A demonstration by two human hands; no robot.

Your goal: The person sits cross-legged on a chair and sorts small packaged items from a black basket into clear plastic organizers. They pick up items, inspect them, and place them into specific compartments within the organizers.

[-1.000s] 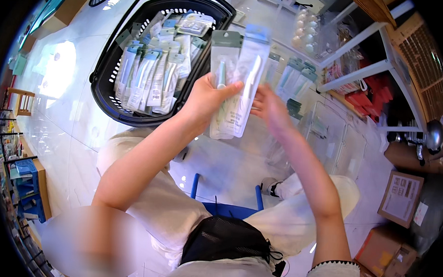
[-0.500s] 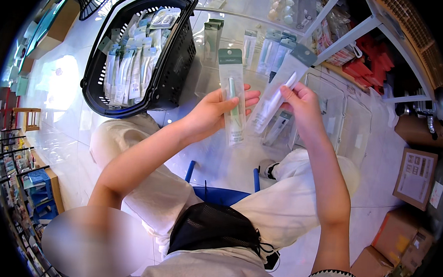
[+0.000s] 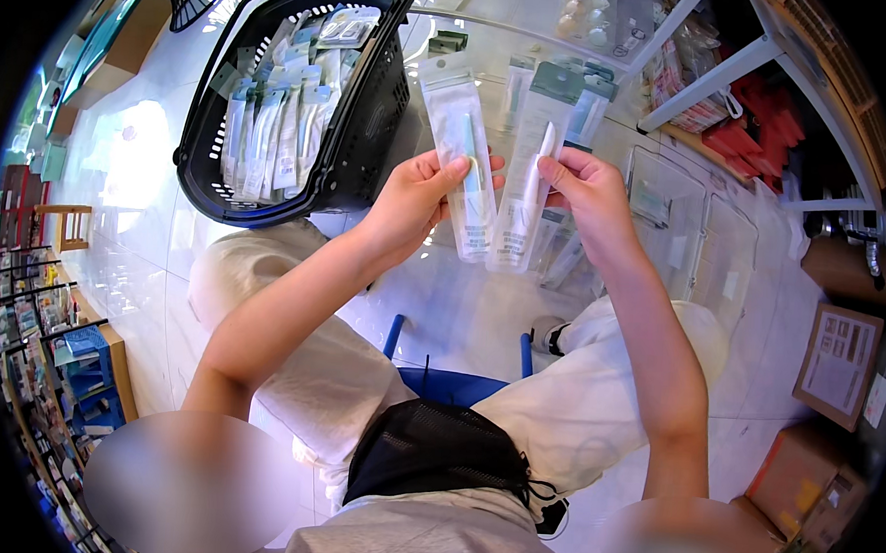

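My left hand (image 3: 414,201) is closed on a slim clear packet (image 3: 474,223), thumb over the front and fingers behind. Inside it shows a pale blue stick-like tool, its exact kind unclear. Just right of it, my right hand (image 3: 589,196) pinches a second clear packet (image 3: 512,225) by its right edge. That one has a grey-green header and a white slim tool inside. Both packets stand nearly upright side by side, their lower ends close together or overlapping. The black basket (image 3: 365,142) to the left holds many similar packets (image 3: 275,128).
Beyond my hands, more packets (image 3: 592,109) stand in clear containers. A clear plastic bin (image 3: 667,203) sits to the right, near a white-framed shelf (image 3: 719,79). My knees flank a blue stool (image 3: 447,385). Cardboard boxes (image 3: 832,357) line the far right, and stocked racks the left.
The right packet has swung from a rightward slant to nearly upright, and the left one now leans its top leftward. My right hand has moved slightly left, bringing the packets closer together.
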